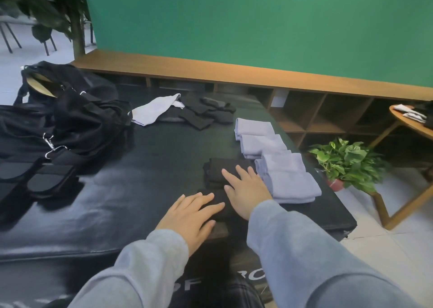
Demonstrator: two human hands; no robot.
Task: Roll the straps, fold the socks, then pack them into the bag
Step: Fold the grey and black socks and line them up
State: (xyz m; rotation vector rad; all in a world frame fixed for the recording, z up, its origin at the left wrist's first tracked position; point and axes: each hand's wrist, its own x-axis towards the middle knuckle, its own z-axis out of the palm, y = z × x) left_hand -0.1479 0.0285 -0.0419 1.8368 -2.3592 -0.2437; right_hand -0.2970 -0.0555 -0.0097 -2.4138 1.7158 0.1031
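- Socks are what both hands work on: a black sock [216,203] lies flat on the black worktop [140,167], under the fingers of both hands.
- Left hand [193,216] rests palm down on the near end of that black sock, its fingers [208,208] straight and slightly spread, gripping nothing.
- Right hand [246,190] lies flat just beside the left, fingers [232,176] extended and pointing away from the person, pressing on the black sock and on the near edge of a folded black sock pile [225,167] right ahead of the fingertips.
- Both arms wear grey-blue sleeves [293,249].
- Just to the right of the right hand, touching its outer edge, sits a row of folded light-purple socks [276,157] in overlapping stacks that run away along the worktop's right side.
- Well to the left of the left hand lie black straps [39,176] with padded ends and a metal clip [50,143].
- Farther left and beyond the straps sits the black bag [77,111], slumped and open at the top.
- Far ahead of the fingers, a loose heap of unfolded black socks [201,113] lies with one light-purple sock [154,109] draped at its left.
- Beyond the worktop, to the right, a potted green plant [346,162] stands on the floor by a low wooden shelf [257,78] under a green wall [257,22].
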